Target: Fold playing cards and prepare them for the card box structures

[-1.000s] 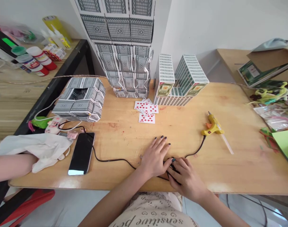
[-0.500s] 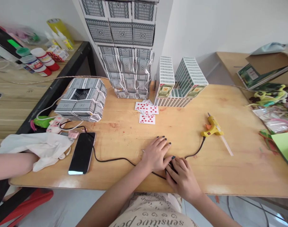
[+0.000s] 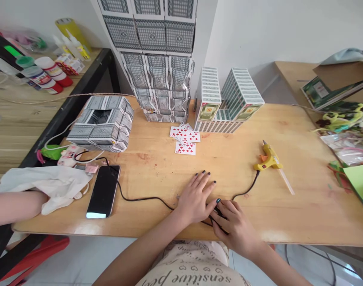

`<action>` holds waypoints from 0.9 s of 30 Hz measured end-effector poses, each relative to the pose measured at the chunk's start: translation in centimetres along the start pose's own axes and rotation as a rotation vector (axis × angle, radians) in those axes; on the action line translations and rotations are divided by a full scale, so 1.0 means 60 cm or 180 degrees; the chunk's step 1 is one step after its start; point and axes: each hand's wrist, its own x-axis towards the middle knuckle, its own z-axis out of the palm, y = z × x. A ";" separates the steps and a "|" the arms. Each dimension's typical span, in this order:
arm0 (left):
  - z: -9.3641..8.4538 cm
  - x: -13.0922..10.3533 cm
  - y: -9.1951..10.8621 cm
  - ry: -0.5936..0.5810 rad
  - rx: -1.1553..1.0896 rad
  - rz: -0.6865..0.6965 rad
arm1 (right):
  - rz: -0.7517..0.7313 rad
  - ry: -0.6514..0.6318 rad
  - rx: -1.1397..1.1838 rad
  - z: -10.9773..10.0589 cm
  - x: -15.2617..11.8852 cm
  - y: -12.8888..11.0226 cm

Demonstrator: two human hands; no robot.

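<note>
On the table (image 3: 288, 222) I see the left hand (image 3: 194, 200) flat, fingers apart, and the right hand (image 3: 236, 223) curled over a black cord (image 3: 244, 194), its hold too hidden to judge, nearer the glue gun (image 3: 269, 162), which lies beyond it, rightward, tip pointing away.

Wooden table (image 3: 303, 214) with cards (image 3: 185, 149), phone (image 3: 101, 194), glue gun (image 3: 269, 159)
</note>
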 end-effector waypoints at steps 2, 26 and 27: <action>0.000 0.001 -0.001 0.0013 -0.0034 0.0038 | 0.0054 0.0012 0.0047 0.001 0.000 -0.003; 0.006 -0.004 0.000 0.0082 -0.0065 0.0071 | 0.0109 -0.0139 0.0006 -0.007 -0.005 0.002; 0.006 -0.004 0.000 0.0077 -0.0074 0.0079 | 0.0128 -0.0131 0.0004 -0.007 -0.004 0.001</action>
